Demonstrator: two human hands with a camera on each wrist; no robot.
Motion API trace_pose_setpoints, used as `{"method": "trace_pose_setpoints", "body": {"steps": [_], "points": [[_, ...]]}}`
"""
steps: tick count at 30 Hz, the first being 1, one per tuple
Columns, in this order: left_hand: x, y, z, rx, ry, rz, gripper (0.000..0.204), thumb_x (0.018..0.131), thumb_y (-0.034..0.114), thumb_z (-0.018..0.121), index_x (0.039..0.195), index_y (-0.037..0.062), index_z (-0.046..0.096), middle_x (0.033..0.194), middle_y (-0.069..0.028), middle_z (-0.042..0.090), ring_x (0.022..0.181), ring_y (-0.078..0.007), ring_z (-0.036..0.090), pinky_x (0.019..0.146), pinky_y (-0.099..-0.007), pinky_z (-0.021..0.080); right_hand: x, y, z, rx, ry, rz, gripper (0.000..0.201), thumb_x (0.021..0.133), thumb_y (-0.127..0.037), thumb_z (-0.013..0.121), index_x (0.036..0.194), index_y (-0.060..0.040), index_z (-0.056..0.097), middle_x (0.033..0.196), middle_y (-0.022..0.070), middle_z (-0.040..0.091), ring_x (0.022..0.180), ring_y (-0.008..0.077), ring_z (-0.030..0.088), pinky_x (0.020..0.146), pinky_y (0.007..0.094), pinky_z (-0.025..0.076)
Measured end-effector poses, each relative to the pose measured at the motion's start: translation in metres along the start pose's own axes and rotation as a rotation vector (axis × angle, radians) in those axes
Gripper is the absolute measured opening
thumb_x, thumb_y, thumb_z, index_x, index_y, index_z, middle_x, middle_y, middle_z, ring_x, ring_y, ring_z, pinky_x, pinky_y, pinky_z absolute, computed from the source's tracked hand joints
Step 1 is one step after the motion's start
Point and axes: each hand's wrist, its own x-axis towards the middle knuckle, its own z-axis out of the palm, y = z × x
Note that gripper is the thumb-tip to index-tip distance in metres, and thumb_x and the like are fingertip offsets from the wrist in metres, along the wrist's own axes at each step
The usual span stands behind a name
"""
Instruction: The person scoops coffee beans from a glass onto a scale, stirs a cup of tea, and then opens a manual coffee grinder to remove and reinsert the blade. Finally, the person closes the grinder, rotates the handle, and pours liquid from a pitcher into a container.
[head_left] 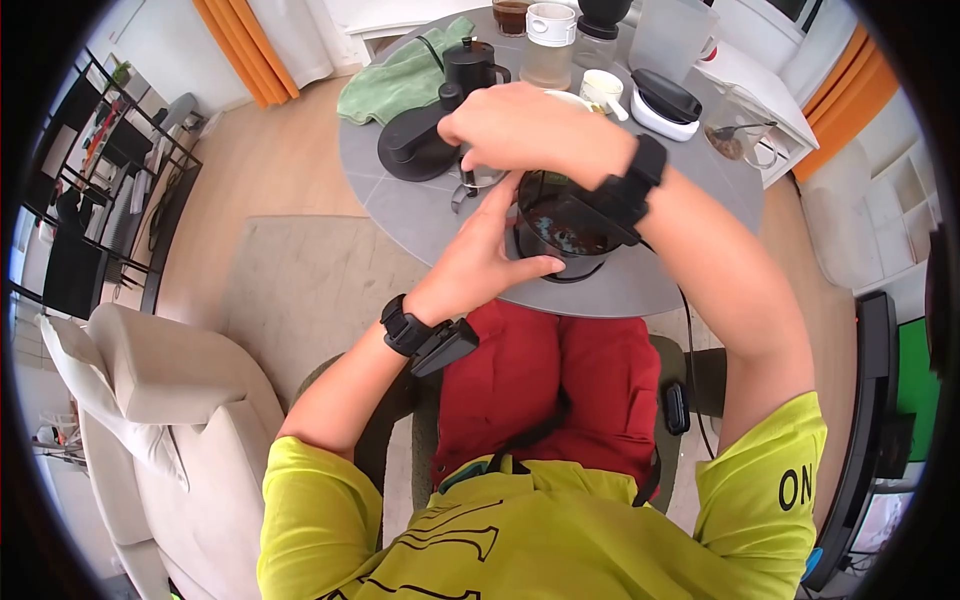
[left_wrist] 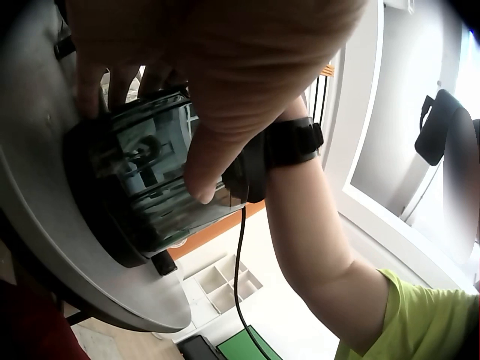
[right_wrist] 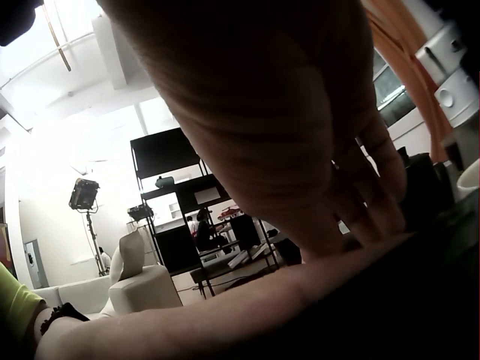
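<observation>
My left hand (head_left: 478,250) wraps the near left side of a round, clear-walled vessel with a black base (head_left: 570,240), which stands near the table's front edge. In the left wrist view the thumb lies along the clear wall of the vessel (left_wrist: 154,161), with the fingers on the far side. My right hand (head_left: 545,130) reaches across above the vessel, fingers pointing left and down with gaps between them in the right wrist view. Nearest to its fingertips are a flat black round piece (head_left: 415,145) and a clear glass piece with a metal handle (head_left: 468,190), partly covered by the hands.
Behind the hands stand a black pot (head_left: 475,65), a green cloth (head_left: 400,80), a white-topped jar (head_left: 548,45) and a small white cup (head_left: 602,90). To the right are a black-and-white device (head_left: 665,105) and a clear jug (head_left: 735,130). The grey round table (head_left: 650,285) ends close to my lap.
</observation>
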Motion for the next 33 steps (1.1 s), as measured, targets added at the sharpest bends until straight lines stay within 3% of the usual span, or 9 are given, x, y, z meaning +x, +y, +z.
{"method": "trace_pose_setpoints", "body": {"steps": [4,8,10,13,14,16,19,22,33], "points": [[0.000,-0.003,0.004,0.019,0.027,0.012,0.102,0.068,0.007,0.083,0.146,0.0039,0.019,0.143,-0.0142,0.036,0.132,-0.0224,0.038,0.110,-0.0402,0.035,-0.050,-0.005,-0.029,0.186,0.405,0.225,0.020,0.084,-0.020,0.063,0.096,-0.0040,0.064,0.087,0.0136,0.067,0.085,0.0345,0.063,0.071,0.0418,0.050],[-0.001,-0.001,0.005,0.003,0.058,0.035,0.103,0.065,0.006,0.084,0.146,0.0048,0.021,0.142,-0.0147,0.038,0.131,-0.0229,0.041,0.108,-0.0394,0.037,-0.130,-0.015,-0.020,0.527,0.795,0.495,0.026,0.087,-0.012,0.060,0.112,-0.0069,0.062,0.100,0.0128,0.067,0.088,0.0275,0.066,0.077,0.0388,0.050],[-0.002,0.003,0.008,0.063,0.077,-0.003,0.102,0.063,0.005,0.085,0.145,0.0046,0.024,0.141,-0.0146,0.041,0.129,-0.0239,0.043,0.106,-0.0394,0.038,-0.182,-0.028,0.019,0.804,0.734,0.730,0.048,0.081,-0.001,0.063,0.128,-0.0079,0.053,0.120,0.0129,0.061,0.106,0.0259,0.061,0.089,0.0373,0.048],[-0.005,0.024,0.010,0.122,0.084,0.054,0.101,0.060,0.007,0.087,0.143,0.0043,0.029,0.139,-0.0144,0.043,0.128,-0.0253,0.045,0.106,-0.0394,0.038,-0.203,-0.059,0.045,0.800,0.691,0.663,0.079,0.071,0.000,0.074,0.141,-0.0067,0.037,0.139,0.0148,0.045,0.127,0.0287,0.047,0.102,0.0389,0.040],[-0.006,0.031,0.009,0.136,0.058,0.092,0.101,0.059,0.007,0.087,0.143,0.0041,0.030,0.139,-0.0144,0.043,0.128,-0.0257,0.045,0.106,-0.0392,0.038,-0.206,-0.067,0.045,0.800,0.688,0.675,0.079,0.071,0.000,0.074,0.141,-0.0067,0.037,0.139,0.0148,0.045,0.127,0.0287,0.047,0.102,0.0389,0.040],[-0.008,0.041,0.011,0.120,0.030,0.112,0.100,0.058,0.008,0.087,0.141,0.0037,0.032,0.140,-0.0150,0.043,0.129,-0.0260,0.045,0.107,-0.0387,0.037,-0.208,-0.078,0.042,0.808,0.632,0.632,0.111,0.058,-0.007,0.085,0.147,-0.0030,0.019,0.149,0.0172,0.029,0.136,0.0295,0.034,0.109,0.0399,0.032],[-0.008,0.044,0.015,0.220,0.046,0.346,0.091,0.063,0.009,0.083,0.140,0.0028,0.034,0.140,-0.0157,0.044,0.127,-0.0322,0.046,0.106,-0.0397,0.037,-0.206,-0.086,0.045,1.012,0.738,0.573,0.124,0.052,-0.014,0.090,0.147,-0.0006,0.011,0.151,0.0190,0.024,0.137,0.0306,0.032,0.111,0.0413,0.030],[-0.011,0.041,0.019,0.265,0.072,0.384,0.091,0.063,0.009,0.083,0.139,0.0023,0.033,0.140,-0.0168,0.044,0.128,-0.0336,0.045,0.105,-0.0402,0.037,-0.202,-0.088,0.055,0.981,0.779,0.578,0.138,0.045,-0.016,0.094,0.148,-0.0027,0.002,0.148,0.0171,0.028,0.135,0.0280,0.034,0.111,0.0417,0.030],[-0.015,0.054,0.025,0.220,-0.038,0.169,0.098,0.061,0.013,0.085,0.141,0.0024,0.030,0.140,-0.0176,0.043,0.131,-0.0338,0.041,0.108,-0.0403,0.034,-0.215,-0.081,0.063,0.917,0.889,0.624,0.116,0.050,-0.015,0.093,0.142,0.0016,0.023,0.138,0.0177,0.040,0.127,0.0276,0.045,0.106,0.0404,0.037]]}}
